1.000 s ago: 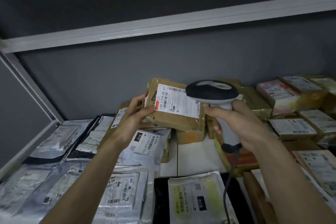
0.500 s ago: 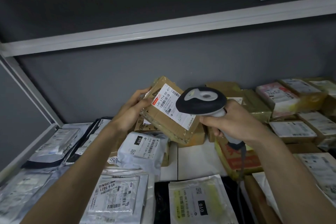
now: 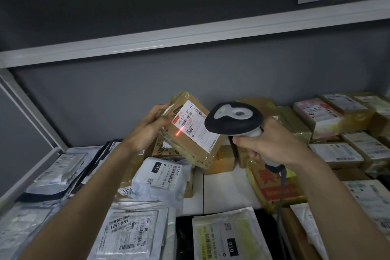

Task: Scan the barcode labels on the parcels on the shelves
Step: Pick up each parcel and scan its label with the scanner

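In the middle of the frame, the left hand (image 3: 147, 131) holds a tilted brown box (image 3: 190, 133) up above the shelf (image 3: 221, 192), fingers curled round its edge. Its white label (image 3: 195, 124) reads "642 L714-00 411", and a red line (image 3: 179, 132) glows across its barcode. The right hand (image 3: 272, 143) grips the grey scanner (image 3: 233, 119) just right of the box; lower down, bags (image 3: 160, 177) say "010".

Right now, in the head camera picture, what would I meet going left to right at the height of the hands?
Left hand → brown cardboard parcel with its white barcode label → barcode scanner → right hand → taped boxes with labels on the shelf at right.
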